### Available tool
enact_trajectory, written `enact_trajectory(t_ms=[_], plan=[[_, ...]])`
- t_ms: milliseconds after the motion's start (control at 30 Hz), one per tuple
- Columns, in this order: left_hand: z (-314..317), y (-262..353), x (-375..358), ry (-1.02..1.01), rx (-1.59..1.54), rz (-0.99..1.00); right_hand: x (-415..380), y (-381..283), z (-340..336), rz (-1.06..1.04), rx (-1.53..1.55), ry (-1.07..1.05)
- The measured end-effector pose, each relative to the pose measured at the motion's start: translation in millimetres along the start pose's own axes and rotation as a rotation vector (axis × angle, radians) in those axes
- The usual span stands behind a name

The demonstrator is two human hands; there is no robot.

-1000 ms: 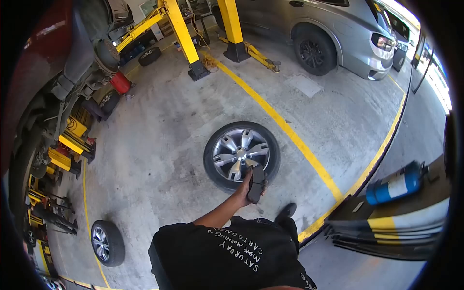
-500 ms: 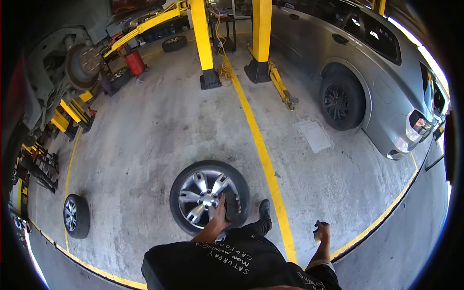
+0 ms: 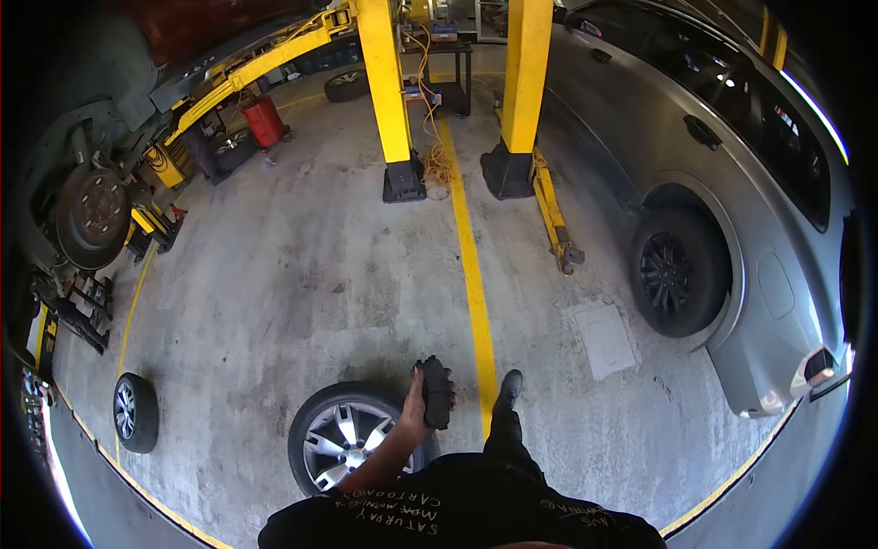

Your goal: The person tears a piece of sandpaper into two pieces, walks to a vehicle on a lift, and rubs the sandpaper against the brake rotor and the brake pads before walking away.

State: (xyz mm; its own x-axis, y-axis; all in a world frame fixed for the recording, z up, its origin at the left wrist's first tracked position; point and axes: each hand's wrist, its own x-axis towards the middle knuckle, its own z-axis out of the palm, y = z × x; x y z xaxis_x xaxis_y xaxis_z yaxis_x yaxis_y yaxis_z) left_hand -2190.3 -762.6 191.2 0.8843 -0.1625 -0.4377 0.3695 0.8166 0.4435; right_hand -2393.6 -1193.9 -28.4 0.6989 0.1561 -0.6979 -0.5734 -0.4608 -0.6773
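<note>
My left hand [image 3: 417,403] is wrapped round a dark, flat block [image 3: 438,393] that looks like a brake pad, held up in front of my body. Below and to the left of that hand, a wheel with a silver rim [image 3: 350,437] lies flat on the floor, partly covered by my forearm. My right hand is out of the frame. My black shirt fills the bottom edge, and one dark shoe shows right of the held block.
A silver car [image 3: 768,265] stands at the right. Yellow lift posts [image 3: 385,82] rise ahead, with a lift foot arm [image 3: 555,220] on the floor. A raised vehicle with a bare brake disc [image 3: 93,218] is at left. Another wheel [image 3: 136,413] stands at lower left.
The view has shifted forward, and the flat wheel now sits lower and further left. My left hand with the block appears higher against the floor. My right hand has gone out of view.
</note>
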Motion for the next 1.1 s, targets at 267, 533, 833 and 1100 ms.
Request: enact_trajectory(t_ms=[267, 533, 833, 1100], plan=[[32, 80, 208, 0.091, -0.149, 0.157, 281, -227, -198, 0.053, 0.072, 0.104], [49, 226, 318, 0.335, -0.456, 0.421, 617, -710, -198, -0.105, 0.135, 0.057], [-42, 457, 452, 0.452, -0.384, 0.551, 741, -1210, 41, -0.558, 0.301, -0.439], [-48, 671, 511, 0.454, -0.327, 0.778, 726, -1555, 125, -1.080, -0.112, -0.469]])
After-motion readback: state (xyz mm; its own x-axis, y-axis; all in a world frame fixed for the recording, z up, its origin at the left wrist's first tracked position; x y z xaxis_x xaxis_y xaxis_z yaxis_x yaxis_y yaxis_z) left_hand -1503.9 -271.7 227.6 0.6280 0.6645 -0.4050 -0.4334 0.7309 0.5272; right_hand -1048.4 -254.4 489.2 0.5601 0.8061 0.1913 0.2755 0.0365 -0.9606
